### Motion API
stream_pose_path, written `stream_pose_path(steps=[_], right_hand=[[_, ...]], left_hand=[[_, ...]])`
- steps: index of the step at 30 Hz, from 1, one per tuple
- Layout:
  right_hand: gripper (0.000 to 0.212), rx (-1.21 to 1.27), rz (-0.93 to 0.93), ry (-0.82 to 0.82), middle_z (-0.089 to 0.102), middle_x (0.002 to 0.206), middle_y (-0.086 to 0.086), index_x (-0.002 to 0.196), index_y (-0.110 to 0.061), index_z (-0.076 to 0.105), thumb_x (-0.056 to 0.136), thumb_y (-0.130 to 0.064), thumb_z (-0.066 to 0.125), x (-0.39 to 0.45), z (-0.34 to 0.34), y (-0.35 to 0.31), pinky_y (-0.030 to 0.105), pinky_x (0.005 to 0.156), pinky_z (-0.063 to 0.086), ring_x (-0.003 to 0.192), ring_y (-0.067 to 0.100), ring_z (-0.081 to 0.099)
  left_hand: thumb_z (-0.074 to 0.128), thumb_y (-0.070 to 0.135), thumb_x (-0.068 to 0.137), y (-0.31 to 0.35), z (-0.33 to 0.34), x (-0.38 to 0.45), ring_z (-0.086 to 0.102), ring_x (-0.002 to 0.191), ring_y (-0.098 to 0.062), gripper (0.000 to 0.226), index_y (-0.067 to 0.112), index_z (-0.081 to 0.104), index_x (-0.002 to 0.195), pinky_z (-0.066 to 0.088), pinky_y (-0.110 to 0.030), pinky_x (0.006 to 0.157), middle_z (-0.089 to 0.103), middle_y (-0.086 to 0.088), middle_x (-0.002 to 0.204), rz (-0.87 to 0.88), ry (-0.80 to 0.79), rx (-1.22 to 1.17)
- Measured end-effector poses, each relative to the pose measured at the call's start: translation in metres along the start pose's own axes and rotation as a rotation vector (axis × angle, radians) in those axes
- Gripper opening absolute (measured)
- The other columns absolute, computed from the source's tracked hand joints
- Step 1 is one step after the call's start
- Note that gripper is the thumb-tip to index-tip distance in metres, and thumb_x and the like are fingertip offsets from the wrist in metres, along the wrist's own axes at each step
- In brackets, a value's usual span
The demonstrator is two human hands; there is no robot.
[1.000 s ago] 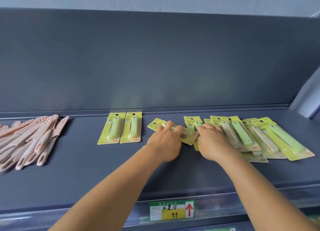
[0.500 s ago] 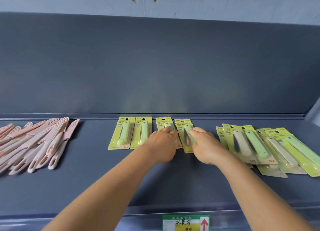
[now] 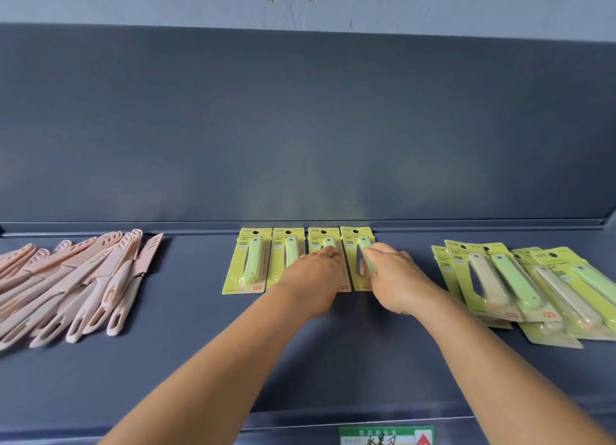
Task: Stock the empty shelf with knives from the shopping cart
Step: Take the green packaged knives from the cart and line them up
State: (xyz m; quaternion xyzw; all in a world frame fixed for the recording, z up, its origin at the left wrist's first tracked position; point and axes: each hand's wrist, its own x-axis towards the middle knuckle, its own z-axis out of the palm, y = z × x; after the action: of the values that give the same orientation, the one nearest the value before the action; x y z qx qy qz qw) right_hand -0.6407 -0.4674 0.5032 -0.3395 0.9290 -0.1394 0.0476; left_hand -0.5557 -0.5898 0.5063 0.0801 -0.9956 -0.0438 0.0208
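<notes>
1. Dark grey shelf (image 3: 200,378) w/ tall back panel (image 3: 300,128), pale wall above; price tag (image 3: 386,436) on front lip, partly cut off.
2. Row of four carded fruit knives (image 3: 253,261) flat on shelf, tops butted against back panel's base ledge, edges side by side — prob. squared to that ledge so row reads straight & faces forward.
3. Third card (image 3: 325,241) in row, counting from left: mostly hidden under left hand (image 3: 310,284); fingers laid forward over blister, fairly straight, pressing/steadying rather than curled round it, as far as visible. Likely pinning card so it doesn't skate.
4. Fourth card (image 3: 353,244), right end of row: right hand (image 3: 396,281) on it, fingertips (image 3: 368,253) on green handle blister, thumb side near card's right edge; whether pinching or just nudging — can't tell for sure. Prob. final alignment against neighbour.
5. Right of row, apart from it: loose overlapping heap of more carded knives (image 3: 520,284), green & cream handles, fanned at angles — looks like staging pile dumped for sorting, next ones to feed row.
6. Left of row, well apart: pink sheathed knives (image 3: 83,284), unpackaged, bunched diagonally, handles toward shelf front — separate product group, kept clear.
7. Cart not in view. Judged: stocking under way, row short, heap to go.
</notes>
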Motion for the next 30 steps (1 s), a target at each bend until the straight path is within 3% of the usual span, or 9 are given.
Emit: stream_pose_path(steps=[6,11,15,21,27,30], right_hand=[[0.023,0.003,0.038,-0.005,0.044,0.119,-0.003,0.104,-0.019,0.050,0.092,-0.002,0.040,-0.003,-0.002,-0.007,0.031,0.077,0.039,0.107,0.023,0.039],[0.043,-0.013,0.049,0.003,0.038,0.138,-0.002,0.130,-0.015,0.044,0.090,0.000,0.037,-0.009,-0.005,-0.012,0.034,0.093,0.039,0.123,0.027,0.035],[0.046,0.031,0.006,0.137,0.034,0.147,-0.008,0.140,-0.020,0.038,0.095,-0.009,0.039,-0.026,-0.015,-0.007,0.034,0.105,0.034,0.132,0.022,0.028],[0.048,-0.009,-0.008,0.270,0.030,0.149,-0.007,0.143,-0.023,0.036,0.096,-0.013,0.041,-0.048,-0.040,0.033,0.026,0.108,0.023,0.137,0.017,0.021],[0.041,-0.154,0.069,0.108,0.035,0.144,-0.002,0.134,-0.026,0.044,0.094,-0.022,0.044,-0.057,-0.051,0.096,0.029,0.106,0.024,0.131,0.023,0.028],[0.038,-0.169,0.019,0.075,0.034,0.144,-0.003,0.132,-0.025,0.045,0.095,-0.022,0.039,-0.058,-0.052,0.120,0.032,0.107,0.025,0.131,0.022,0.028]], left_hand=[[0.046,-0.003,0.087,0.000,-0.002,-0.002,0.052,0.114,-0.028,0.042,0.004,0.041,0.128,0.038,-0.029,0.082,0.041,-0.008,0.134,0.009,-0.025,0.012],[0.049,0.005,0.090,0.002,-0.003,-0.002,0.050,0.115,-0.027,0.039,0.006,0.041,0.128,0.034,-0.028,0.081,0.041,-0.007,0.132,0.032,0.019,0.010],[0.047,0.014,0.094,0.015,-0.007,-0.006,0.045,0.121,-0.024,0.037,0.010,0.037,0.129,0.036,-0.030,0.092,0.040,-0.003,0.133,0.111,0.132,-0.099],[0.042,0.030,0.099,0.071,-0.013,-0.006,0.029,0.136,-0.019,0.057,0.015,0.018,0.149,0.028,-0.028,0.105,0.030,0.000,0.149,0.191,0.195,-0.151],[0.044,0.031,0.097,0.129,0.011,0.025,0.038,0.131,-0.024,0.045,0.010,0.040,0.136,0.032,-0.035,0.107,0.040,-0.004,0.140,0.180,0.024,-0.119],[0.041,0.028,0.097,0.148,0.028,0.039,0.042,0.126,-0.025,0.040,0.014,0.040,0.135,0.035,-0.040,0.104,0.044,-0.001,0.136,0.184,-0.015,-0.191]])
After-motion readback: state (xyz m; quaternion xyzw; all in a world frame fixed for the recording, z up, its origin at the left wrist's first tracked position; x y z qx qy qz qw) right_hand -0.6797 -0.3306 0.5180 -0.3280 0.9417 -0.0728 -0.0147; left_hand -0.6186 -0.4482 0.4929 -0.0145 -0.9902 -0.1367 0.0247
